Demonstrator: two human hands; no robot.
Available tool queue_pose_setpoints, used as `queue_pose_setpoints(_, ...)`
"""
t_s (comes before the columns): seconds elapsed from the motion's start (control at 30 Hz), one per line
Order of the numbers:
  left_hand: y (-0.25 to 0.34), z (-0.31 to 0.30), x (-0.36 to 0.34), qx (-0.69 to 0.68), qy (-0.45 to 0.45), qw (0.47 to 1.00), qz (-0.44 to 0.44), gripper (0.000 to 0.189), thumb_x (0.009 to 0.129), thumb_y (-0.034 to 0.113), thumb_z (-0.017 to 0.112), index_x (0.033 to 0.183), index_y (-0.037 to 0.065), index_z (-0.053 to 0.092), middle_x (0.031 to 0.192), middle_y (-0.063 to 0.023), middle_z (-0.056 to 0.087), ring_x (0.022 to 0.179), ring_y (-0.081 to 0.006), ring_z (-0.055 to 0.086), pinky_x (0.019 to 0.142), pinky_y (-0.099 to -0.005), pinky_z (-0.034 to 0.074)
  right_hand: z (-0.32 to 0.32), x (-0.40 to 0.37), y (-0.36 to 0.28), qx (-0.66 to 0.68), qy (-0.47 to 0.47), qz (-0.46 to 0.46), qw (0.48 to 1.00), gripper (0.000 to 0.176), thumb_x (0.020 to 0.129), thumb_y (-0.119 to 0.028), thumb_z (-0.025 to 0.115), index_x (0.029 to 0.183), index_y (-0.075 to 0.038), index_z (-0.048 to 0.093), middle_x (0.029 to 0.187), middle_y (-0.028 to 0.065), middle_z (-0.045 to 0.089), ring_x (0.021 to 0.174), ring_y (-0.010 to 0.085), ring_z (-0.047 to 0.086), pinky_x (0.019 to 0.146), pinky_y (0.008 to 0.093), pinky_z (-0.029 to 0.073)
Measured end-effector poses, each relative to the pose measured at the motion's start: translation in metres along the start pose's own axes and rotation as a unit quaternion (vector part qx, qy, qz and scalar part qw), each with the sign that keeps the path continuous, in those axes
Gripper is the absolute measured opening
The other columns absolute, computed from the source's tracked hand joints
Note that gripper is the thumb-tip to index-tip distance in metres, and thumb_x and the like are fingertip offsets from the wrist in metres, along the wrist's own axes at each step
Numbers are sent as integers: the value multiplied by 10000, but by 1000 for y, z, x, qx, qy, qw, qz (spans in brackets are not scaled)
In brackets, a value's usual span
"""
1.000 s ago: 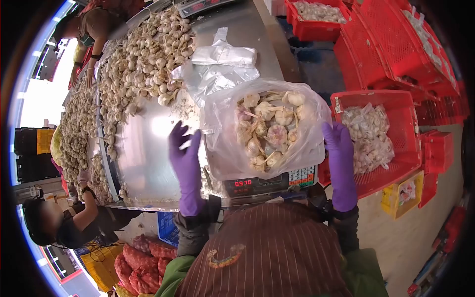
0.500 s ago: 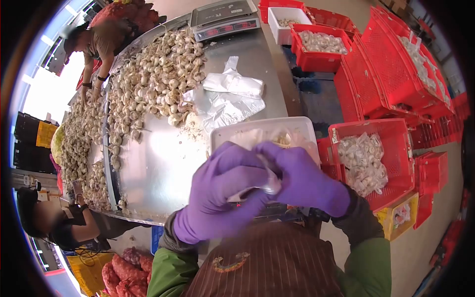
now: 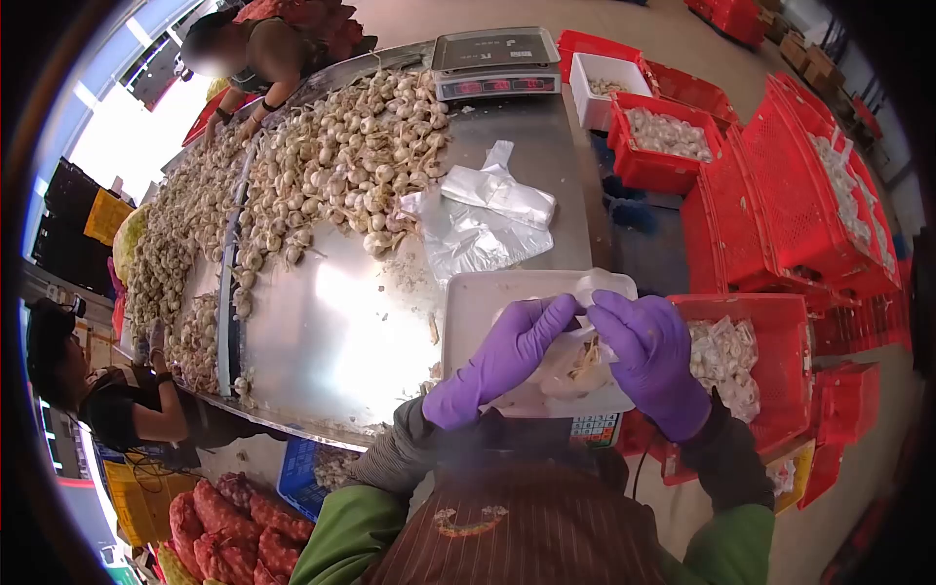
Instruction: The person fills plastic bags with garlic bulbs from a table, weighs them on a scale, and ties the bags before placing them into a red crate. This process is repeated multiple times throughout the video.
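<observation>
Purple gloves cover both hands. Above a white tray [image 3: 468, 312], my left hand [image 3: 517, 353] pinches the top of a clear plastic bag [image 3: 575, 375] between thumb and fingers. My right hand [image 3: 650, 359] grips the same bag's upper right side, its fingertips close to the left ones. Garlic shows through the plastic, hanging just over or resting in the tray; which of the two is unclear. Beyond the tray lie flat plastic bags [image 3: 492, 214], beside a large heap of loose garlic [image 3: 341, 146] on the metal table [image 3: 322, 341].
A scale [image 3: 495, 60] stands at the table's far end. Red crates [image 3: 780, 341] with bagged garlic are on the right. Two people [image 3: 268, 54] [image 3: 117, 390] work along the left side. A blue crate [image 3: 304, 478] and red mesh sacks [image 3: 229, 526] sit lower left.
My hands have moved apart and lower, from a tight bunch around the bag to pinching its top. The view has shifted, so the table appears lower and further right.
</observation>
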State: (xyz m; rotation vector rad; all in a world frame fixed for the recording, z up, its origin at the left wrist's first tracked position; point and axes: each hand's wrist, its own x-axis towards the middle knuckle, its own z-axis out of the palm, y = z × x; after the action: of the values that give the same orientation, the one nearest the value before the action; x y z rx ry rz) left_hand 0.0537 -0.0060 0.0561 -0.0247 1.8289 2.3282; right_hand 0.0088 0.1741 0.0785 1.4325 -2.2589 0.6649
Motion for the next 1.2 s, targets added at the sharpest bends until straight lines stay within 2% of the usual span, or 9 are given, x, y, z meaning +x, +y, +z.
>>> queue_pose_setpoints(0.23,-38,-16,19,408,246,838,266,97,805,114,532,782,66,613,621,-117,522,620,-324,513,603,-372,413,28,-56,16,-118,-23,4,993,285,695,-131,594,946,0,560,885,90,532,781,211,523,738,354,427)
queue_pose_setpoints(0.43,-96,-110,12,443,296,846,9,363,832,299,555,596,24,529,547,-130,509,505,-304,496,478,-350,376,45,-131,25,-65,-192,220,954,115,820,-161,542,803,-48,549,726,62,507,690,207,490,702,328,391)
queue_pose_setpoints(0.6,-11,-36,4,565,249,743,260,180,697,239,666,657,96,565,598,-56,494,588,-216,499,567,-346,394,33,-51,2,669,97,382,630,123,873,-153,489,831,-41,514,744,38,508,670,122,484,687,256,399)
queue_pose_setpoints(0.7,3,10,-16,482,-36,783,391,223,647,286,705,756,117,609,791,-49,517,752,-251,507,677,-361,396,69,-31,-9,328,-32,205,922,191,870,-210,498,904,-23,498,768,74,563,663,170,566,586,317,441)
queue_pose_setpoints(0.8,-10,4,3,233,21,948,214,223,767,219,637,904,47,600,904,-76,575,805,-191,552,750,-313,421,86,-31,-13,303,53,218,926,205,845,-196,519,933,-13,491,758,91,565,672,191,587,599,342,454)
queue_pose_setpoints(0.9,-27,3,-3,209,104,967,103,154,769,3,587,918,37,607,781,-65,589,752,-128,568,692,-260,457,66,-16,-3,617,20,535,576,144,835,-134,507,875,-2,548,797,117,591,718,200,590,629,318,467)
queue_pose_setpoints(1.03,-25,14,-12,342,55,877,333,187,757,49,621,943,32,608,868,-72,586,810,-168,571,721,-271,467,47,-15,8,584,-154,357,713,80,806,-66,504,814,-19,569,804,101,568,757,213,566,659,317,448)
queue_pose_setpoints(1.1,-37,14,-1,176,173,944,220,212,817,145,584,988,20,592,951,-64,587,844,-171,565,756,-256,458,54,-20,6,200,-14,79,976,89,742,-19,523,805,-43,581,843,75,550,783,224,530,706,325,422)
queue_pose_setpoints(1.2,-43,1,0,-75,76,993,-52,270,875,191,512,1059,-5,545,962,-64,593,852,-124,560,779,-237,447,70,-27,5,109,-19,61,992,179,658,-59,599,836,-67,597,948,55,530,830,237,494,751,344,394)
